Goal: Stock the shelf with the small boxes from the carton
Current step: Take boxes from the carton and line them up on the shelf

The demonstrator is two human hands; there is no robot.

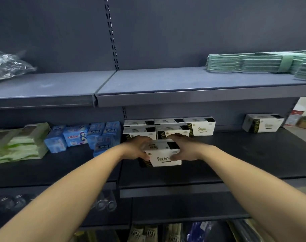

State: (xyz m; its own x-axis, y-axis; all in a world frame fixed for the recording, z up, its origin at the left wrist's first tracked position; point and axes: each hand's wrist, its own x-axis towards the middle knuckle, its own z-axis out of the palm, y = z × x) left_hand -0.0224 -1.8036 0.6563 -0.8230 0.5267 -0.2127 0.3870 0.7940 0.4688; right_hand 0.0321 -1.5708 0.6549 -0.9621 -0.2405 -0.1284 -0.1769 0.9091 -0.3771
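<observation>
Placing step: left hand (137,148) and right hand (184,149) both curled round box (163,154); next, slide it against row (168,127).

You face a dark grey back panel (183,32) with a slotted upright (112,35). At the right edge, a pale floor (304,135) shows, perhaps another room.

A single head-worn wide-angle view looks forward and slightly down from just behind both forearms, squarely facing the shelf (253,151) at close range. Its lines bow at the edges. The upper shelf (166,81) lies above the fingers (176,137), lower shelves beneath them.
</observation>
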